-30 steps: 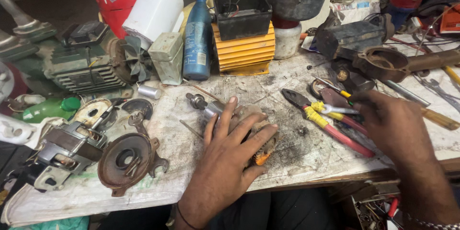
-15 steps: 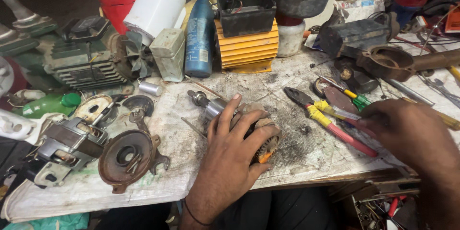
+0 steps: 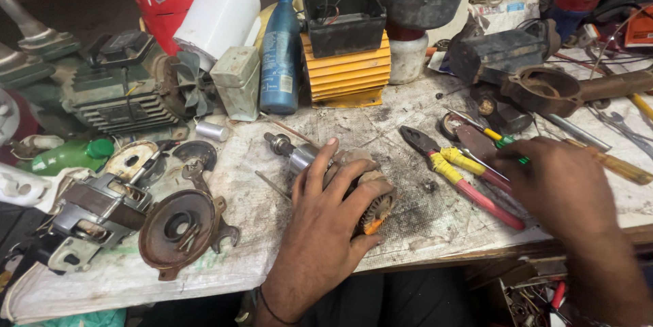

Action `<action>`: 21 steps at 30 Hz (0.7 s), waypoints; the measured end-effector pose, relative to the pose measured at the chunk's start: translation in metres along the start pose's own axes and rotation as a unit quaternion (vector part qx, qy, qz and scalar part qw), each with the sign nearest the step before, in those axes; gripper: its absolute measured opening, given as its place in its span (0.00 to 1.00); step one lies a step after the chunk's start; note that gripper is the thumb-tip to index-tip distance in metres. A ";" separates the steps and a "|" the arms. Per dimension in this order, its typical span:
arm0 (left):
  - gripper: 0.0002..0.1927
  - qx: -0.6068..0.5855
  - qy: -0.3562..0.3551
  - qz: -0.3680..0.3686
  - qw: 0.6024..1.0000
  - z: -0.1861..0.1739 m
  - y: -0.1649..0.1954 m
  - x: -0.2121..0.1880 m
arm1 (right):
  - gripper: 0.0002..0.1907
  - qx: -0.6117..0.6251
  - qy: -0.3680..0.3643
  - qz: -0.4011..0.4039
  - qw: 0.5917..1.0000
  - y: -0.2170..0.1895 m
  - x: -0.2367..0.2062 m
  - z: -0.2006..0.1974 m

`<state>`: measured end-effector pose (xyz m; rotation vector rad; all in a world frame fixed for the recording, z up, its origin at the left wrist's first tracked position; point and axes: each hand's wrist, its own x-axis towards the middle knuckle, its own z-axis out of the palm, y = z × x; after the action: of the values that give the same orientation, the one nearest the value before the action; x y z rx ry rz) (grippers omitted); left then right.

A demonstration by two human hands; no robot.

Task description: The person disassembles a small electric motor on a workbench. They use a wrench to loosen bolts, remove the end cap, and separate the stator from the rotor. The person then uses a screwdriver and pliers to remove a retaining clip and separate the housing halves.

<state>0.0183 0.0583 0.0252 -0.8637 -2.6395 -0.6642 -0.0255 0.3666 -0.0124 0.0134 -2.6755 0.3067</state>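
The motor armature (image 3: pixel 354 187) lies on the bench's dirty white cloth (image 3: pixel 272 164), shaft pointing up-left. Your left hand (image 3: pixel 326 221) rests over it, fingers spread and curled around the body. Your right hand (image 3: pixel 554 187) hovers over the red-and-yellow pliers (image 3: pixel 462 174) — fingers bunched near a green-handled screwdriver (image 3: pixel 505 140), grip unclear. A rusty end cover (image 3: pixel 178 228) sits left.

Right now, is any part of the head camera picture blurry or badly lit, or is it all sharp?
In the head view, the right hand is smeared by motion blur over the pliers; the left hand on the motor armature is sharp; the bench top is evenly lit, without harsh glare; the far left corner falls into shadow.
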 end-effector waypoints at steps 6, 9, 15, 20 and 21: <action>0.39 -0.003 0.024 0.028 0.999 -0.001 -0.003 -0.005 | 0.18 -0.133 -0.056 0.127 0.981 -0.020 0.001 0.006; 0.37 -0.007 0.041 0.031 0.999 0.001 -0.005 -0.006 | 0.14 -0.052 0.004 0.074 0.996 -0.016 0.005 0.013; 0.36 -0.033 0.035 0.048 0.998 -0.001 -0.007 -0.007 | 0.26 0.220 0.090 0.070 0.969 -0.006 0.007 0.017; 0.39 -0.037 0.016 0.043 0.998 -0.002 -0.008 -0.009 | 0.34 0.480 -0.040 -0.009 0.876 -0.021 -0.013 -0.003; 0.40 -0.028 0.018 0.049 0.998 -0.003 -0.009 -0.009 | 0.35 0.531 -0.083 -0.028 0.842 -0.027 -0.017 -0.005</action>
<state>0.0206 0.0465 0.0208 -0.9800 -2.5402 -0.7241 -0.0059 0.3406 -0.0097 0.4684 -2.2827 1.7711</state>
